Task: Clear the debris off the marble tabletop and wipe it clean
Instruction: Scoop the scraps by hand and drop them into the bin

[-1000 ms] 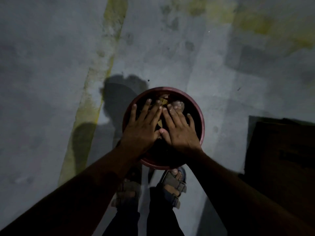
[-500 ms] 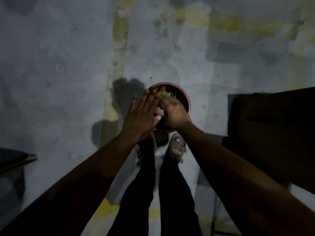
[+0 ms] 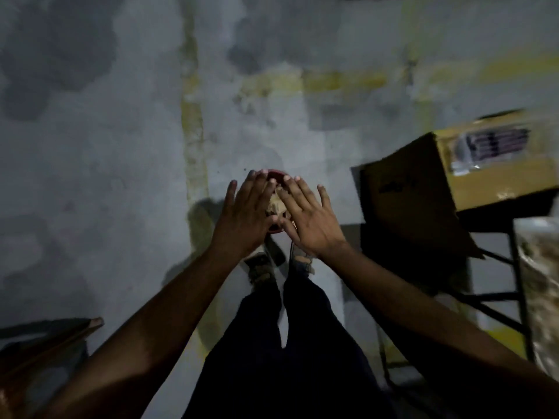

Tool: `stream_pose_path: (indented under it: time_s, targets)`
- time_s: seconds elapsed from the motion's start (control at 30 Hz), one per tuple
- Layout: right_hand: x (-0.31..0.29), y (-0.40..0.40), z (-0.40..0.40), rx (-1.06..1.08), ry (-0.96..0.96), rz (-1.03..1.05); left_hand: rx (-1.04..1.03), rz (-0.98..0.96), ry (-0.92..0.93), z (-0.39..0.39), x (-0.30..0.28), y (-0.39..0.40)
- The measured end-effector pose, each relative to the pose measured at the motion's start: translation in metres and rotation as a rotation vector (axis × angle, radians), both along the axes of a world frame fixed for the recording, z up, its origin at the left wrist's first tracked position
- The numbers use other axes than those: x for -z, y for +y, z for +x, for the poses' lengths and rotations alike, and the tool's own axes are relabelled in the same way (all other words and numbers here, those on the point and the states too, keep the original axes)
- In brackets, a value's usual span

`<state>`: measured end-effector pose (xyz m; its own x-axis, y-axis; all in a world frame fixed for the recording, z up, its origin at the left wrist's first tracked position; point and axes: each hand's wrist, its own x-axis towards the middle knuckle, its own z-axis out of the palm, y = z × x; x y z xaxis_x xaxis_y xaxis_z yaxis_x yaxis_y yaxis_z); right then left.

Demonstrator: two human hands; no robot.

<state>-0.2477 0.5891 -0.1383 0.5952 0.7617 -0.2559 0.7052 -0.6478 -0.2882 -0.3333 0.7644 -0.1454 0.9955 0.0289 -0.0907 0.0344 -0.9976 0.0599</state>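
Below, two bare hands are held out flat, palms down, over a small red bowl that stands on the grey concrete floor. The left hand is seen with fingers straight and slightly spread; its grip is open and nothing is held in it. The right hand is likewise seen with fingers straight and fanned, its grip open. The two hands are placed just beside each other, thumbs close together, and most of the bowl is hidden by them. Between the hands, pale brown debris is glimpsed inside the bowl; whether it is touched by the fingers cannot be told. Dark trousers and sandals are seen beneath the forearms, just behind the bowl. To the right, a cardboard box is set on a dark metal frame. At the far right edge, a mottled marble tabletop is partly seen, blurred. Faded yellow stripes are painted across the floor.
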Motion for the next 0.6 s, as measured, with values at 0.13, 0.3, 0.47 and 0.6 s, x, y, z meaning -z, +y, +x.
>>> stream_pose_path:
  time_s: [0.13,0.3,0.47,0.6]
  targets:
    - [-0.082,-0.048,-0.034,0.184,-0.103,0.046,0.235,0.035,-0.123,0.002,-0.09,-0.034]
    - [-0.132,-0.122,-0.059,0.469,-0.164,0.02,0.423,0.028,-0.178,0.024,-0.143,-0.093]
    - [-0.157,-0.227,-0.094,0.781,-0.229,0.034,0.663,0.033,-0.057,0.031,-0.152,-0.191]
    - [-0.153,-0.331,-0.127,1.042,-0.203,0.05,0.846,-0.018,-0.002,0.044,-0.153,-0.301]
